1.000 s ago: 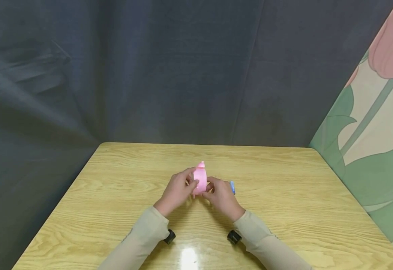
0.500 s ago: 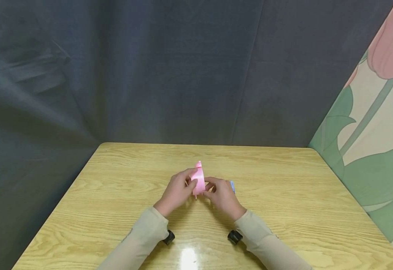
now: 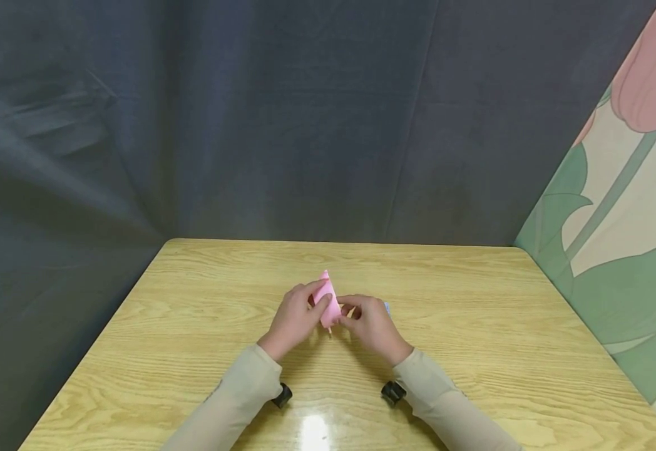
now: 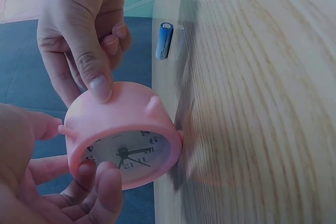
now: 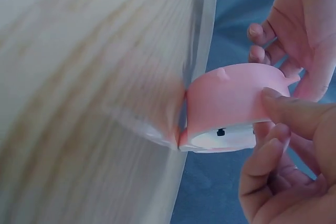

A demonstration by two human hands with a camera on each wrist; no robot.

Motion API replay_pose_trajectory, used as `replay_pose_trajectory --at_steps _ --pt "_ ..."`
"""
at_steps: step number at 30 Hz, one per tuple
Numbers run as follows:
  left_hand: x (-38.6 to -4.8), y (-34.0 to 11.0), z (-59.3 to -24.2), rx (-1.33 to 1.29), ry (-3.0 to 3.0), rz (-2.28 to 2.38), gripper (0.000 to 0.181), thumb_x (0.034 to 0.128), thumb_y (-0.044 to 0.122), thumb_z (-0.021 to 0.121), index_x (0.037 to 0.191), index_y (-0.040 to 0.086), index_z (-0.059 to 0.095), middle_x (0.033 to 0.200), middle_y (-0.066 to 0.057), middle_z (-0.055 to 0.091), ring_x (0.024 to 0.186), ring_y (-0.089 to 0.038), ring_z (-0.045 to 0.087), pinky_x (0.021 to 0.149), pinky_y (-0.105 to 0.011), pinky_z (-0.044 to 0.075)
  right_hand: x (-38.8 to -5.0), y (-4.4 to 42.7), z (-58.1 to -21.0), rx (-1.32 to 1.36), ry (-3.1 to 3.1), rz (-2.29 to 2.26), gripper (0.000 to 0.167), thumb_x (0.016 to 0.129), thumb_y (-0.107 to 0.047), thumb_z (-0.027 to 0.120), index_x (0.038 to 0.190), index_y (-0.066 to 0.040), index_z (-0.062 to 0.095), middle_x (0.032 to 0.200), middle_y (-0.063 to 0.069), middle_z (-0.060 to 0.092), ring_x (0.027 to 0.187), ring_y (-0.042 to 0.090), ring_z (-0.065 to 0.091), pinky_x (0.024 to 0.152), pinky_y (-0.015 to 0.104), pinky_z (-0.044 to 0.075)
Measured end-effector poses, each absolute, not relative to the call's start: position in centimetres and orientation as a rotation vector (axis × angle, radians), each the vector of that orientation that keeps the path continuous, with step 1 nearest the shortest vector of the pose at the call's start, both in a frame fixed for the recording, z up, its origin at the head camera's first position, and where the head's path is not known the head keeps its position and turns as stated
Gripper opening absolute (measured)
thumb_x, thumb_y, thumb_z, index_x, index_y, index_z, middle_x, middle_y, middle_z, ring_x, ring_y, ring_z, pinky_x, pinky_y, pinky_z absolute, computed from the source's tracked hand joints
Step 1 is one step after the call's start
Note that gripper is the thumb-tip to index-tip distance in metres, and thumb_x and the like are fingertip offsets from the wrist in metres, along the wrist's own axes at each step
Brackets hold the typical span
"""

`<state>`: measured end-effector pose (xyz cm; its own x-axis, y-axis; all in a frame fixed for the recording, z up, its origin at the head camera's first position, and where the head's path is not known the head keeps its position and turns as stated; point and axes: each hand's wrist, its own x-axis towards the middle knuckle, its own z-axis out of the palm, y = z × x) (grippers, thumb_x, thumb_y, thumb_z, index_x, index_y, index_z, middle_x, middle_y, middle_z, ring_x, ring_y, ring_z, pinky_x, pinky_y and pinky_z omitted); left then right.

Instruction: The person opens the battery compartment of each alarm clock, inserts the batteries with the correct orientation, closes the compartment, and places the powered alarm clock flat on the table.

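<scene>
A pink alarm clock (image 3: 327, 305) is between both hands, its base edge near or on the wooden table. My left hand (image 3: 294, 318) grips it from the left, thumb on the pink rim and fingertips over the dial (image 4: 131, 153), as the left wrist view shows. From the other side my right hand (image 3: 372, 326) pinches the casing's edge, with the thumb on the pink side wall. The clock's back (image 5: 223, 136), with a small black knob, faces the right fingers. Small pink feet stick out from the casing. A blue battery (image 4: 164, 41) lies on the table beyond the clock.
The wood-grain table (image 3: 474, 300) spreads around the hands. Dark cloth (image 3: 305, 125) hangs behind and to the left. A flower-patterned panel (image 3: 632, 219) stands at the right. A black wrist camera (image 3: 394, 393) hangs under the right sleeve.
The clock has turned between the hands, and its upper end leans more to the left. The right hand has shifted slightly left. In the head view the battery is now more hidden behind it.
</scene>
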<state>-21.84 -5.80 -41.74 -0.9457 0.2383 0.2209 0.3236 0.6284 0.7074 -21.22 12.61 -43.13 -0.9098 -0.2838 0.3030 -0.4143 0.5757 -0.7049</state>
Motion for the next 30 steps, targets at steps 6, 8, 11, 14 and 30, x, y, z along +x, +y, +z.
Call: replay_pose_trajectory --at_steps 6,8,11,14,30 --pt "-21.9 -6.0 -41.9 -0.442 -2.704 -1.28 0.044 0.1013 0.031 0.058 0.138 0.007 0.06 0.086 -0.002 0.06 0.074 -0.015 0.051 0.058 -0.025 0.045 -21.3 12.8 -43.0 0.691 -2.593 1.228 0.024 0.084 -0.001 0.078 0.108 -0.003 0.076 0.082 0.001 0.068 0.063 0.003 0.052 0.053 0.017 0.049" --pt "-21.9 -6.2 -42.0 -0.43 -2.702 -1.304 0.045 0.1015 0.032 0.057 0.138 0.006 0.059 0.086 -0.002 0.06 0.074 -0.014 0.051 0.058 -0.024 0.045 -21.2 12.7 -42.9 0.729 -2.57 1.235 0.022 0.084 -0.001 0.077 0.106 -0.003 0.077 0.082 0.0 0.067 0.063 0.003 0.052 0.053 0.017 0.049" --pt "-21.9 -6.4 -42.2 -0.398 -2.728 -1.357 0.048 0.1023 0.034 0.055 0.139 0.004 0.057 0.079 -0.003 0.059 0.065 -0.013 0.052 0.054 -0.025 0.045 -21.2 12.7 -42.8 0.781 -2.545 1.236 0.018 0.084 -0.001 0.077 0.102 -0.004 0.078 0.081 -0.001 0.066 0.063 0.002 0.052 0.052 0.017 0.049" --pt "-21.9 -6.6 -42.3 -0.348 -2.775 -1.42 0.05 0.1029 0.038 0.052 0.137 0.001 0.056 0.073 -0.003 0.059 0.055 -0.013 0.053 0.049 -0.026 0.045 -21.1 12.6 -42.6 0.819 -2.546 1.234 0.014 0.084 -0.001 0.077 0.097 -0.005 0.079 0.081 -0.002 0.065 0.064 0.003 0.052 0.052 0.017 0.049" --pt "-22.1 -6.5 -43.4 -0.196 -2.814 -1.619 0.045 0.0925 0.017 0.053 0.131 -0.004 0.059 0.066 -0.009 0.067 0.047 -0.018 0.063 0.044 -0.024 0.052 -21.2 12.1 -42.9 0.951 -2.647 1.137 0.01 0.082 0.002 0.078 0.086 -0.007 0.08 0.084 -0.001 0.07 0.073 0.004 0.055 0.061 0.018 0.052"
